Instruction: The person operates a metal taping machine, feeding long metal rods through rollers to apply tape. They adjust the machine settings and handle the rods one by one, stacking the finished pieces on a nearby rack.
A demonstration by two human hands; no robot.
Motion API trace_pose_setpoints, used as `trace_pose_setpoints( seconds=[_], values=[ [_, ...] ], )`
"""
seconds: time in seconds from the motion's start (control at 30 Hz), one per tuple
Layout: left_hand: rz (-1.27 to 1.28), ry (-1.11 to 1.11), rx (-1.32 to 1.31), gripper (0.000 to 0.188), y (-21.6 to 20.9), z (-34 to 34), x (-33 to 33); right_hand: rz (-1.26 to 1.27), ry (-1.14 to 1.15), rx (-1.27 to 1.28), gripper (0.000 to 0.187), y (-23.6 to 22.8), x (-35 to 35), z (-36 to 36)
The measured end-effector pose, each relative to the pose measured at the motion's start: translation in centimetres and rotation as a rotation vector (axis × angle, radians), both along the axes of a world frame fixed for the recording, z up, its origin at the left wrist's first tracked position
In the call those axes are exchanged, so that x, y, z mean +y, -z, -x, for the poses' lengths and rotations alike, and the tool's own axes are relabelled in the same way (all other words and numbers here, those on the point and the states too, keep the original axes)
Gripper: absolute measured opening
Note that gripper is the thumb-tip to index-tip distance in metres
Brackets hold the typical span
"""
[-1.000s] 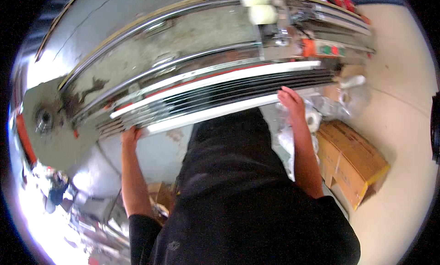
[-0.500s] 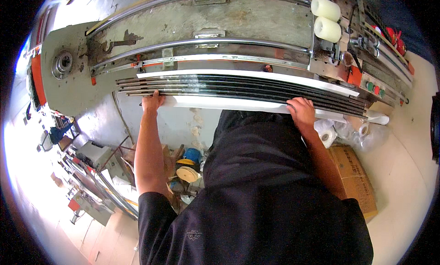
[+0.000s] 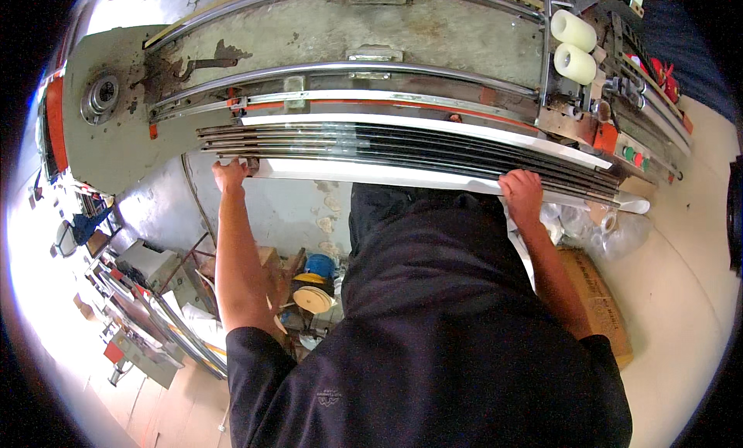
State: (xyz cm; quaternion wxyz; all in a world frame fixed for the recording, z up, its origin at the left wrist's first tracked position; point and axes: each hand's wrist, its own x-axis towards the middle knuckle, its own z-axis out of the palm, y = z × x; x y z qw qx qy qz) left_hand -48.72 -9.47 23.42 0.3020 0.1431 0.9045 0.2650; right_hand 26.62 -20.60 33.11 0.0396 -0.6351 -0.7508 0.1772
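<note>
Several long thin dark rods [image 3: 433,145] lie side by side in a long white trough [image 3: 340,171] in front of my body. Toward the left their ends look brownish and metallic, and a shiny clear band crosses them. My left hand [image 3: 230,175] is closed at the trough's near left end, just below the rod tips; what its fingers grip is hidden. My right hand [image 3: 523,192] curls its fingers over the trough's near edge, toward the right end, close to the nearest rods.
Beyond the trough stretches a grey machine bed [image 3: 309,41] with steel guide rails. Two cream rollers [image 3: 574,47] and push buttons [image 3: 633,155] sit at its right. Below right are a cardboard box [image 3: 596,301] and plastic-wrapped rolls [image 3: 607,223]; spools [image 3: 313,297] stand low on the left.
My left hand has slid left, off the rods' near side to the trough's end. My right hand has shifted slightly right along the edge. The rods remain in the trough.
</note>
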Motion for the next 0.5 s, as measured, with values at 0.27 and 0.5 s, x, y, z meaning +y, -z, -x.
trace_pose_setpoints(
  seconds=[0.27,0.5],
  values=[
    [0.140,0.507,0.237,0.059,0.8,7.9,2.0,0.042,0.223,0.126,0.024,-2.5,1.1,13.3],
    [-0.119,0.372,-0.287,0.068,-1.9,8.7,3.3,0.067,0.190,0.370,0.023,-2.2,4.0,29.1]
  ],
)
